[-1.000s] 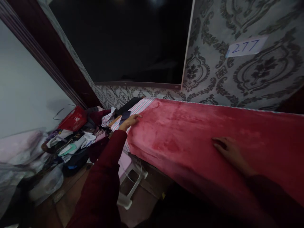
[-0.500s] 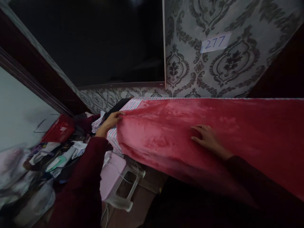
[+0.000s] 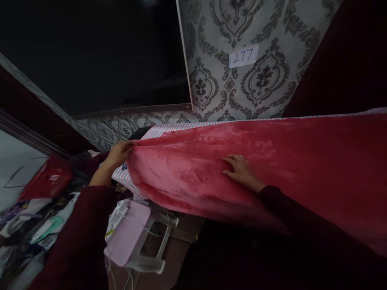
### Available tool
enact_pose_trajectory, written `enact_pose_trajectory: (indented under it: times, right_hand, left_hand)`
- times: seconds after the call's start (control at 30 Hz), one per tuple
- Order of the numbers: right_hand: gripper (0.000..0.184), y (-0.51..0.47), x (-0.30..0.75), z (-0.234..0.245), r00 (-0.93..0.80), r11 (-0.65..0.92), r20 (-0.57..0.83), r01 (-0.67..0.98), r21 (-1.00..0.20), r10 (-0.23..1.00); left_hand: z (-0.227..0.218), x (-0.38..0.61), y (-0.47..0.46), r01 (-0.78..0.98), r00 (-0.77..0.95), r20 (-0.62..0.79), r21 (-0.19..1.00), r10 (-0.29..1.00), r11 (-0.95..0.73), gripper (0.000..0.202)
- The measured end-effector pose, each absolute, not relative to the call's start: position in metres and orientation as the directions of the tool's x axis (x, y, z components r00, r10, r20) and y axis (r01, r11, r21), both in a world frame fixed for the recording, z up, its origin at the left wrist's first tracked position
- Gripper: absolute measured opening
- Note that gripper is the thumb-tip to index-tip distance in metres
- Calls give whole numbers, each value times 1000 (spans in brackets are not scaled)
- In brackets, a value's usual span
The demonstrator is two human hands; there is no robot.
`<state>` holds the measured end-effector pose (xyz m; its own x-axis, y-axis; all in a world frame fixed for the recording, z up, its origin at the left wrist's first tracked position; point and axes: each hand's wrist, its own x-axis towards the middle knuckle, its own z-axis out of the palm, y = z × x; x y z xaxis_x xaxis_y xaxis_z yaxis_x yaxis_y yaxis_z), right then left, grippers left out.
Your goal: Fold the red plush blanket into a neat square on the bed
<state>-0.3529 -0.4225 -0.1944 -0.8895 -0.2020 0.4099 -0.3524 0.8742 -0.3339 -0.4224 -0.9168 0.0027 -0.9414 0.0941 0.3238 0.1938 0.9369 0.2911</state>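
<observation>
A red plush blanket (image 3: 193, 169) lies spread along a long surface, over a striped cloth (image 3: 169, 128) that shows at its back and left edges. At the blanket's far left corner, my left hand (image 3: 119, 154) has its fingers closed on the edge. My right hand (image 3: 240, 171) rests on top of the blanket near its middle, thumb and fingers apart. The blanket's front edge hangs down in loose folds, and shallow wrinkles run between the two hands.
A pink and white plastic stool (image 3: 133, 233) with cables and a power strip (image 3: 116, 219) stands below the left end. Clothes (image 3: 45, 225) and a red bag (image 3: 50, 177) are piled at the left. A large dark screen (image 3: 99, 56) hangs behind.
The view has swung to the right, so everything sits further left in the picture. My left hand stays at the blanket's corner, and my right hand remains on top of it.
</observation>
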Motion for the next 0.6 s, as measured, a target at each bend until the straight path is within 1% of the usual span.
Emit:
enact_pose_trajectory:
  times: [0.17, 0.23, 0.3, 0.37, 0.5, 0.6]
  right_hand:
    - [27, -429, -349, -199, -885, 877, 422, -352, -327, -198]
    - [21, -432, -347, -200, -892, 876, 405, -349, -332, -202]
    - [21, -436, -346, -199, -902, 875, 385, -337, -348, -194]
    - [24, -437, -344, -196, -909, 873, 385, -313, -375, -160]
    - [30, -434, -337, -184, -888, 850, 453, -299, -433, -81]
    - [28, -427, -329, -170, -860, 859, 508, -288, -423, -38]
  left_hand:
    - [15, -418, -911, 188, -963, 233, 208, 138, 960, 31]
    - [18, -416, -907, 196, -963, 224, 187, 153, 963, 30]
    - [21, -413, -903, 205, -958, 238, 171, 162, 964, 28]
    - [22, -411, -900, 207, -951, 265, 166, 158, 964, 27]
    - [21, -407, -899, 213, -939, 309, 175, 152, 961, 22]
    - [19, -405, -902, 198, -934, 330, 160, 137, 967, 20]
